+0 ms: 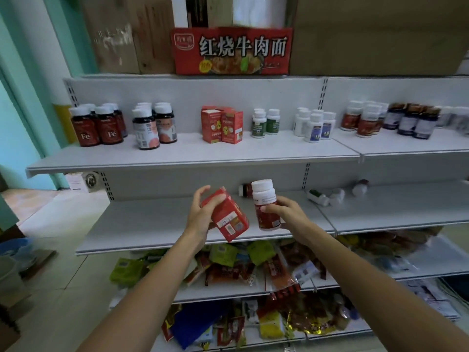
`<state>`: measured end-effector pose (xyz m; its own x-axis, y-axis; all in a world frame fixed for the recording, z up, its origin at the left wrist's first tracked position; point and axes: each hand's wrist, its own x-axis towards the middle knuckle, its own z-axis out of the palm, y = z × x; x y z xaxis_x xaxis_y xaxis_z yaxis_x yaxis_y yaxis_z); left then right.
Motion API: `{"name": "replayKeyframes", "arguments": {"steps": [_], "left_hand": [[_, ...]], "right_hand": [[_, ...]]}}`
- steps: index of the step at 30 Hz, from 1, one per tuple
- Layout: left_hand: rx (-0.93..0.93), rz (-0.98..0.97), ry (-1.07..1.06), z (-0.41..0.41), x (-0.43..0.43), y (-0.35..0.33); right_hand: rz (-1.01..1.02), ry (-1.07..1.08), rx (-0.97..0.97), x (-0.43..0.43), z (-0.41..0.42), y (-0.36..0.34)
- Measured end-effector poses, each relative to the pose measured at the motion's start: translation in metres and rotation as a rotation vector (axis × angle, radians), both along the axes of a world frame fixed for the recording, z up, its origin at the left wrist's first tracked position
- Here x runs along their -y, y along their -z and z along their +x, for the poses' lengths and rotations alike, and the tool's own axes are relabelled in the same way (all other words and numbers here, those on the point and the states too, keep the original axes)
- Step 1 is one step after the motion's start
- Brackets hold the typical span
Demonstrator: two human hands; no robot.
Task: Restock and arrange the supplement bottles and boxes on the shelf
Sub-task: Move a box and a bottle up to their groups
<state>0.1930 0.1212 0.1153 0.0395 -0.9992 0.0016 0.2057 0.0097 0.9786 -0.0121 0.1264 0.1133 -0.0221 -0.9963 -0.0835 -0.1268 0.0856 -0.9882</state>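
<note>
Left hand grips tilted red box; right hand grips seemingly upright bottle.

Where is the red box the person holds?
In the head view, the red box sits tilted in the left hand, before the white shelf, just left of the white-capped bottle in the right hand.

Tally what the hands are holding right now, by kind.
red box: 1, gripped by the left hand
white-capped bottle: 1, gripped by the right hand
Total: 2
</note>
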Motion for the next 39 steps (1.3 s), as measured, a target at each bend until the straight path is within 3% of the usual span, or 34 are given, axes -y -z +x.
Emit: {"name": "replayKeyframes", "arguments": {"steps": [4, 10, 14, 25, 36, 39], "left_hand": [[-0.2, 0.118, 0.005, -0.004, 0.014, -0.013], [-0.145, 0.21, 0.181, -0.001, 0.028, -0.035], [-0.09, 0.211, 0.227, 0.002, 0.041, -0.052], [0.262, -0.131, 0.092, 0.021, 0.101, -0.109], [0.417, -0.25, -0.175, 0.014, 0.168, -0.119], [0.493, -0.282, -0.159, 0.017, 0.185, -0.109]], "right_hand": [[0.052, 0.04, 0.164, 0.007, 0.008, -0.012], [0.151, -0.089, 0.514, 0.02, 0.011, -0.03], [0.075, -0.072, 0.369, 0.033, 0.016, -0.04], [-0.148, 0.063, 0.135, 0.078, 0.015, -0.075], [-0.293, 0.192, 0.172, 0.121, 0.014, -0.092], [-0.327, 0.234, 0.162, 0.13, 0.008, -0.091]]}}
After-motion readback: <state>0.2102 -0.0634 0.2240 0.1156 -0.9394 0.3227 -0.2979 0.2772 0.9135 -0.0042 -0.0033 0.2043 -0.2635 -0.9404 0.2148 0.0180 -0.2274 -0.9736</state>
